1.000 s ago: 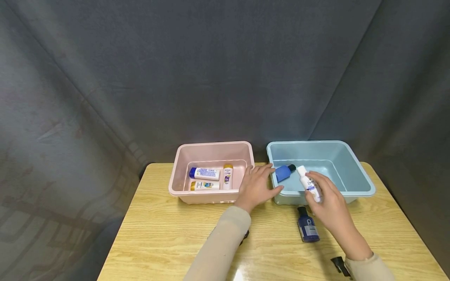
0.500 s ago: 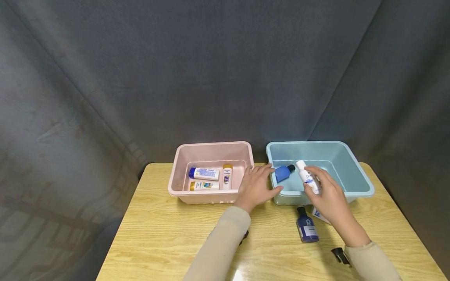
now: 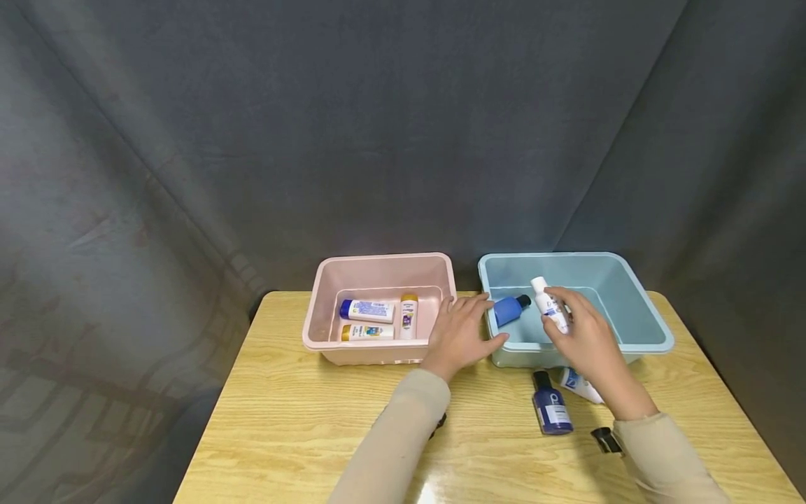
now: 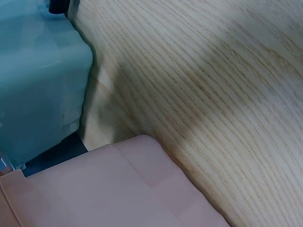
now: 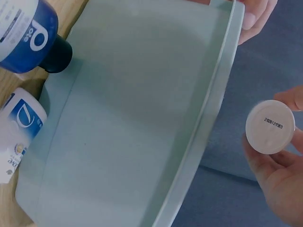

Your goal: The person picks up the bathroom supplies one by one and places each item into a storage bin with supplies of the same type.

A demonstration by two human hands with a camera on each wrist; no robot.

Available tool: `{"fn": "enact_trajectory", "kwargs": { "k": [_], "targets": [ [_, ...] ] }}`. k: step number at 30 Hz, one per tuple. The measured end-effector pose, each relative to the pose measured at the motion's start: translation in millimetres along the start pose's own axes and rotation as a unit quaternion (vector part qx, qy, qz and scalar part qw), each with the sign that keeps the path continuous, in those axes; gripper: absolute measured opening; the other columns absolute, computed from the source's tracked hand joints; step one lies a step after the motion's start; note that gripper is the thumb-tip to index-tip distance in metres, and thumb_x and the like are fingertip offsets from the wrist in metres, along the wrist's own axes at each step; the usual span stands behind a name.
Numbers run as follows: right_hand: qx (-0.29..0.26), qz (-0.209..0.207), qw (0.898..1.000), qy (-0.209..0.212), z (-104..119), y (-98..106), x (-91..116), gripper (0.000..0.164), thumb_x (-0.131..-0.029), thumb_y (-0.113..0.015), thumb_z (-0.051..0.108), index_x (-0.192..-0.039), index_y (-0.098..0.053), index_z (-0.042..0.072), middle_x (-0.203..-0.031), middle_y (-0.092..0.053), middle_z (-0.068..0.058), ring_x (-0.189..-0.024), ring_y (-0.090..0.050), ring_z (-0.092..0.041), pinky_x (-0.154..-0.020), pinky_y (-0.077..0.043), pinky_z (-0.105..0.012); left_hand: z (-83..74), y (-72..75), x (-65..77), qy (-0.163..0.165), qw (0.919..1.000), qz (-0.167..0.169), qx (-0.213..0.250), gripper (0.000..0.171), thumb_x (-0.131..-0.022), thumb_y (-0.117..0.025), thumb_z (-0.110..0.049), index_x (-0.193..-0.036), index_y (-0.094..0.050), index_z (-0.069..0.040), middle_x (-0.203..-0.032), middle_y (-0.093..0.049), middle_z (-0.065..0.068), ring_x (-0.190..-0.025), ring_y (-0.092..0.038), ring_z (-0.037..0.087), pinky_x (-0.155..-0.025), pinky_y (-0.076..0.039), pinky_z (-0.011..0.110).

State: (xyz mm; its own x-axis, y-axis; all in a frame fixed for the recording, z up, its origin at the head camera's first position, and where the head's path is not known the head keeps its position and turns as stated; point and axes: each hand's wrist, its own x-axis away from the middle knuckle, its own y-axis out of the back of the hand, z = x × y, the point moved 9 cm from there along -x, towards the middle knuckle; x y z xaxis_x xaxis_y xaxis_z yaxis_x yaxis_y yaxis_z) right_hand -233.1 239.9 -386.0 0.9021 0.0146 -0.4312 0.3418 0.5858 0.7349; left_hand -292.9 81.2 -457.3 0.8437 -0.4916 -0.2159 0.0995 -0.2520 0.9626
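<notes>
My right hand (image 3: 585,336) pinches a small white bottle (image 3: 549,306) over the front part of the blue bin (image 3: 579,346). Its round base (image 5: 270,126) faces the right wrist camera, with fingers and thumb on either side. Inside that bin, at the left, lies a blue bottle with a black cap (image 3: 510,310). My left hand (image 3: 458,334) spreads its fingers between the two bins, fingertips right at the blue bin's left rim. In the left wrist view, only bins and table show, no hand.
The pink bin (image 3: 378,354) on the left holds a white tube with a blue cap (image 3: 368,311) and two yellow-capped white bottles (image 3: 408,318). A dark blue bottle (image 3: 552,409) and a white tube (image 3: 581,386) lie in front of the blue bin. A grey curtain hangs behind.
My right hand has moved slightly up and away with the white bottle, farther over the blue bin. The white tube on the table has come into view. My left hand has stayed put.
</notes>
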Motion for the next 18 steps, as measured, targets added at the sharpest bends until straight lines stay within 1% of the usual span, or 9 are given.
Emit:
{"fn": "enact_trajectory", "kwargs": {
  "k": [2, 5, 11, 18],
  "targets": [
    [0.002, 0.010, 1.000, -0.008, -3, -2, -2, 0.049, -0.086, -0.069, 0.002, -0.132, -0.054, 0.000, -0.129, -0.054, -0.029, -0.109, -0.055, -0.047, -0.085, -0.046, -0.065, -0.3, 0.2, 0.1, -0.001, 1.0000, 0.000, -0.001, 0.070, -0.089, -0.047, -0.072, -0.144, -0.050, -0.028, -0.154, -0.041, -0.009, -0.136, -0.043, 0.016, -0.119, -0.020, 0.046],
    [0.006, 0.016, 1.000, -0.016, -9, -4, -4, 0.049, -0.086, -0.070, 0.002, -0.132, -0.054, 0.000, -0.129, -0.053, -0.029, -0.104, -0.056, -0.046, -0.080, -0.048, -0.063, -0.6, 0.4, 0.0, -0.002, 1.0000, 0.000, -0.003, 0.070, -0.090, -0.045, -0.072, -0.144, -0.050, -0.029, -0.154, -0.041, -0.009, -0.136, -0.043, 0.016, -0.119, -0.020, 0.046],
    [0.013, 0.024, 0.999, -0.018, -18, -11, -9, 0.050, -0.086, -0.071, 0.004, -0.132, -0.054, 0.000, -0.124, -0.055, -0.029, -0.093, -0.058, -0.041, -0.071, -0.049, -0.057, 1.1, 0.9, 0.4, 0.001, 0.9999, 0.002, -0.014, 0.069, -0.090, -0.044, -0.072, -0.144, -0.049, -0.030, -0.154, -0.039, -0.010, -0.137, -0.041, 0.014, -0.118, -0.022, 0.047],
    [0.026, 0.045, 0.998, -0.031, -30, -18, -12, 0.050, -0.086, -0.070, 0.006, -0.133, -0.053, -0.001, -0.123, -0.055, -0.030, -0.089, -0.059, -0.040, -0.067, -0.050, -0.055, -0.9, 0.0, 0.3, -0.007, 0.9999, -0.002, -0.009, 0.068, -0.090, -0.046, -0.071, -0.144, -0.050, -0.029, -0.154, -0.040, -0.009, -0.136, -0.042, 0.015, -0.118, -0.023, 0.048]
  ]
}}
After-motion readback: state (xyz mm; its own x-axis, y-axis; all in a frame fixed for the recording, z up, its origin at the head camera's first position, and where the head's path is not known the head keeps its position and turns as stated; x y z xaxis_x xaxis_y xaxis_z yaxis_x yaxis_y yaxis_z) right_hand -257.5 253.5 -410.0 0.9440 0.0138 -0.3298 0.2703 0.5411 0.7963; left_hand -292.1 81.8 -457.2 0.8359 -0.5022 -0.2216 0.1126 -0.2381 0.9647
